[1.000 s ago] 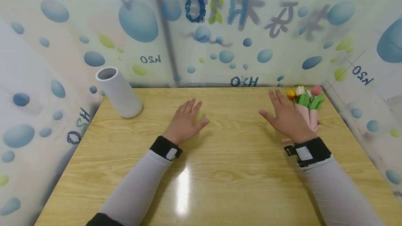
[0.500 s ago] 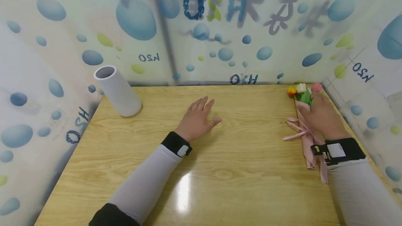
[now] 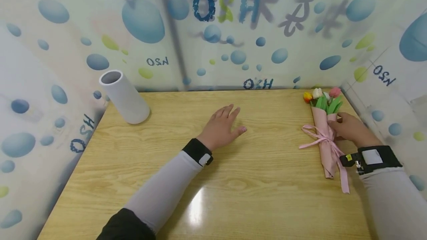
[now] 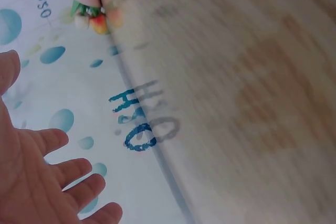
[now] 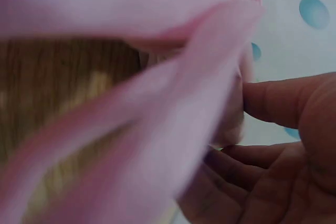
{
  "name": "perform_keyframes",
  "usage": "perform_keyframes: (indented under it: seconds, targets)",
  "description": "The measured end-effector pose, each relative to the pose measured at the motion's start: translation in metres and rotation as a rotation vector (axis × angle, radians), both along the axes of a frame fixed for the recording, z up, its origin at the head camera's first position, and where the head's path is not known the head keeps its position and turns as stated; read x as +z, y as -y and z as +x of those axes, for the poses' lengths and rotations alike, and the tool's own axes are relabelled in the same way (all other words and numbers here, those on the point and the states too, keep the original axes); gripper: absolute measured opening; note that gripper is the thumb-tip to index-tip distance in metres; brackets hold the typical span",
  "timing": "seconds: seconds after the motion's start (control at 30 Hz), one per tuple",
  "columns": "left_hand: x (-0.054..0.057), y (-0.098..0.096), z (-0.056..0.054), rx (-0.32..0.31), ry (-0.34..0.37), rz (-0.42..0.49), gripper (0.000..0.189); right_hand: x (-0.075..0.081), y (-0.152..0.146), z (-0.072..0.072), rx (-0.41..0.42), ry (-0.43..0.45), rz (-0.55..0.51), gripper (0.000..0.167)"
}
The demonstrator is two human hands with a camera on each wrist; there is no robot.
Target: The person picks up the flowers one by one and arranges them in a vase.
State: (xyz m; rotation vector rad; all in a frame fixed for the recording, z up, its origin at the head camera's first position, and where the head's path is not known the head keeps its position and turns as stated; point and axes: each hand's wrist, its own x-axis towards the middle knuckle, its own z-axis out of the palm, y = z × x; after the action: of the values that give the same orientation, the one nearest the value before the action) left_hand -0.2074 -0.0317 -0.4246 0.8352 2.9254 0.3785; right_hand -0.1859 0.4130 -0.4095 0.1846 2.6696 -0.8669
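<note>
At the table's right side lies a bouquet (image 3: 323, 128) of tulips in pink wrapping, tied with a pink ribbon (image 3: 316, 141). Yellow-orange, white and pink blooms point to the back wall. My right hand (image 3: 354, 128) grips its right edge, thumb on the wrapping and fingers curled beneath. In the right wrist view the thumb (image 5: 283, 100) presses the pink wrap, and blurred ribbon hides much of the bouquet. My left hand (image 3: 221, 128) is over the table's middle with fingers spread and holds nothing; its palm (image 4: 26, 182) shows in the left wrist view.
A white cylindrical vase (image 3: 126, 99) with an open top stands at the table's back left. The wooden table (image 3: 233, 195) meets a wall covering (image 3: 213, 47) printed with blue and green drops at the back. Similar coverings close both sides.
My right hand has moved right, over the bouquet and round to its right edge, and now grips it. My left hand has drifted right, still with spread fingers. The vase has stayed put.
</note>
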Motion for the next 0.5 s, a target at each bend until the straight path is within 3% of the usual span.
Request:
perform_keyframes:
  seconds: [0.07,0.3,0.5]
  targets:
    - [-0.002,-0.003,0.000,-0.006,0.004,0.002,0.081,-0.003,-0.001,-0.001,-0.013,0.012,-0.069,0.078]
    - [-0.006,-0.021,-0.004,-0.039,0.003,0.059,0.078,-0.009,0.001,-0.004,-0.041,-0.006,-0.127,0.073]
    - [0.001,-0.054,-0.011,-0.052,0.109,0.205,0.075,-0.011,0.002,-0.003,-0.042,-0.028,-0.133,0.074]
